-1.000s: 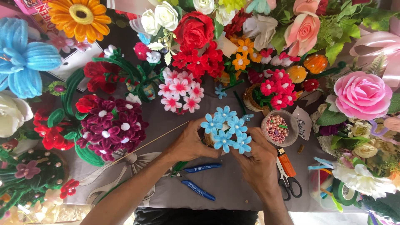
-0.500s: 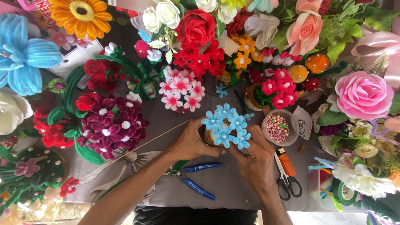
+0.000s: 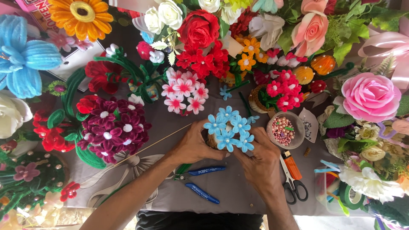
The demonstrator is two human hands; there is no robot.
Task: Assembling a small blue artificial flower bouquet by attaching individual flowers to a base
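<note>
Head view: my left hand (image 3: 194, 147) and right hand (image 3: 260, 159) closed around blue flower cluster (image 3: 228, 127) mid-tabletop; looked light, bendy, best gripped at base.

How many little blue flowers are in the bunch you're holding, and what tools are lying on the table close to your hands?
Small blue flowers in the bunch: 6 that show
Blue-handled pliers: 1
Scissors: 1
Orange lighter: 1
Bowl of pink beads: 1
Total: 10
</note>
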